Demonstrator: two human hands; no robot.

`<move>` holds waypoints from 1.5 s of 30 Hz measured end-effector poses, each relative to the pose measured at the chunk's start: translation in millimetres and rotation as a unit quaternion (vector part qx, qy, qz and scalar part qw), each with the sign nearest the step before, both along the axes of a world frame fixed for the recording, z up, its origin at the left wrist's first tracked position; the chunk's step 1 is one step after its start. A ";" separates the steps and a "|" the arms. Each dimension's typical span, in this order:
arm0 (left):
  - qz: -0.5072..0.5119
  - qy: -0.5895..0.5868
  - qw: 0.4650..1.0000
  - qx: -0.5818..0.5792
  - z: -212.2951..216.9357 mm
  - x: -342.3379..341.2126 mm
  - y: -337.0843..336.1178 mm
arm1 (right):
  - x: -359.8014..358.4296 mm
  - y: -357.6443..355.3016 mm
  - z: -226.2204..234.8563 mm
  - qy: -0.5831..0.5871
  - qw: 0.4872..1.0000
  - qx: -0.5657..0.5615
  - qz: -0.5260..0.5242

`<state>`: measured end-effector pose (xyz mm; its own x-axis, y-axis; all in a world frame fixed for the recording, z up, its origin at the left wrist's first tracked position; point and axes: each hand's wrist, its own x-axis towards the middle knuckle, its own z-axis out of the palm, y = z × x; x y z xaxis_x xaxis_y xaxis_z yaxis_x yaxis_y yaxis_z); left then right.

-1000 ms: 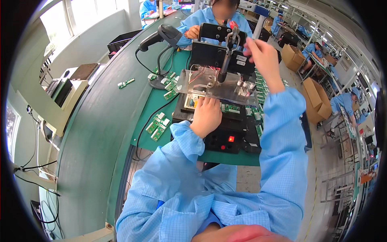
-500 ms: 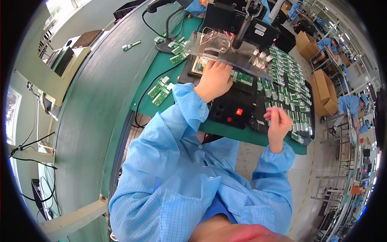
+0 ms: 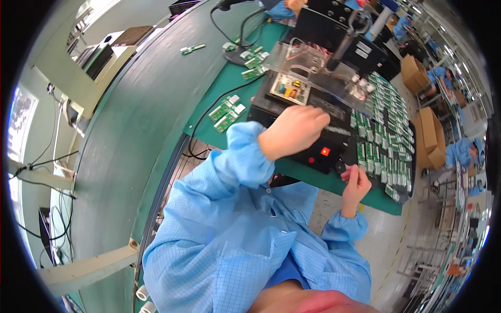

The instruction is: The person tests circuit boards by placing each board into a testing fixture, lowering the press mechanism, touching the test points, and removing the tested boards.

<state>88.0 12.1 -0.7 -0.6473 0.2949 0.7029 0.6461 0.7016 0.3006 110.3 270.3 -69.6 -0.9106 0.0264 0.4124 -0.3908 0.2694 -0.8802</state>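
Observation:
My left hand [image 3: 296, 131] is over the front part of a black test fixture [image 3: 266, 112], its fingers curled together with their tips turned away from view. Whatever they hold is hidden. My right hand [image 3: 357, 185] is lower, at the fixture's front right corner, thumb and fingers pinched beside a small black piece [image 3: 340, 166]. Whether that piece is in the pinch is unclear. On the fixture sits a pale board with yellow and orange components [image 3: 290, 88]. A clear plastic plate [image 3: 313, 65] with wires spans its back. A red light [image 3: 325, 151] glows on the front panel.
Rows of green circuit boards [image 3: 386, 130] cover a black tray on the right. More boards [image 3: 227, 113] lie left of the fixture near a black cable. A scanner stand [image 3: 237, 55] and dark monitors [image 3: 360, 52] stand behind. Cardboard boxes [image 3: 431, 135] are beyond the table.
My left hand has moved toward me and right, off the pale board. The green board that lay in the fixture no longer shows there. My right hand has lowered to the fixture's corner. The view has shifted.

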 end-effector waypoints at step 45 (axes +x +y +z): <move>-0.107 -0.186 0.527 0.822 18.7 -228.0 -151.5 | 6.2 -1.5 -63.5 0.023 0.973 0.184 -0.139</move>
<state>-140.0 -139.4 18.0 -0.9062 -0.4208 -0.0411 0.3393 -0.7819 0.5230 116.4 268.7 -133.0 -0.8700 0.1121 0.4801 -0.2943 0.6633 -0.6881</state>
